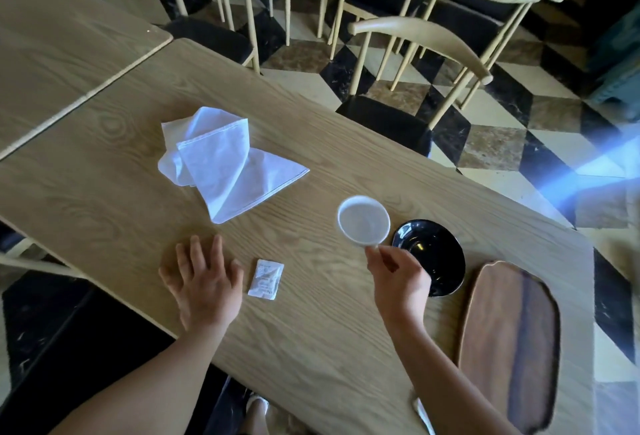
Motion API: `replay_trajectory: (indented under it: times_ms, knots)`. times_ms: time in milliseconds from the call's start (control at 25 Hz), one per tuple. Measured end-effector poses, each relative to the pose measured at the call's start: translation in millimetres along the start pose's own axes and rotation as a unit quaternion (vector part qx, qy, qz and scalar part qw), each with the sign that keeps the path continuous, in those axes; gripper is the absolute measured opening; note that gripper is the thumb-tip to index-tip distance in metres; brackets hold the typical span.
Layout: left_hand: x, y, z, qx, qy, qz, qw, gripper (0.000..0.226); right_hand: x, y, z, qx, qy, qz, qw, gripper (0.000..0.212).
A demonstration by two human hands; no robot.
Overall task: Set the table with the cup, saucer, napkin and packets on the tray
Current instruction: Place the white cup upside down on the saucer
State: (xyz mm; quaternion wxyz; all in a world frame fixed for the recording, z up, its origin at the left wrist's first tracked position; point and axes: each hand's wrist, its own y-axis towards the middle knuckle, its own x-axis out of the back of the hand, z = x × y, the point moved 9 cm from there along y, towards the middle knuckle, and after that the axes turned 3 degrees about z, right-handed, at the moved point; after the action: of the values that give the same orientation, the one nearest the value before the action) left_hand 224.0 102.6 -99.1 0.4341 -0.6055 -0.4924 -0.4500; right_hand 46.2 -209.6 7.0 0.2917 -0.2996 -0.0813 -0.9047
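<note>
Fingers of the right hand [398, 278] are pinching the white cup [363, 220] by its near side, holding it just left of the black saucer [433, 256], so I judge the coming move is a short shift rightward. Beyond, the napkin [225, 160] is lying crumpled. Left hand [202, 282] is resting spread, beside the packet [265, 278].

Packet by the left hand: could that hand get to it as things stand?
Probably yes. The left hand lies open on the table right beside the packet, with nothing between them.
</note>
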Motion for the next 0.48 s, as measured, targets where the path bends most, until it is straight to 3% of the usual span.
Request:
replay_trajectory:
  times_ms: [120, 480]
  knots:
    - [0, -1, -1, 0.006, -0.005, 0.001, 1.0, 0.065, 47, 11, -29, -0.043, -0.021, -0.064, 0.997, 0.023]
    - [3, -1, -3, 0.008, 0.0, 0.001, 1.0, 0.065, 78, 17, -86, -0.12, -0.033, -0.121, 0.985, 0.033]
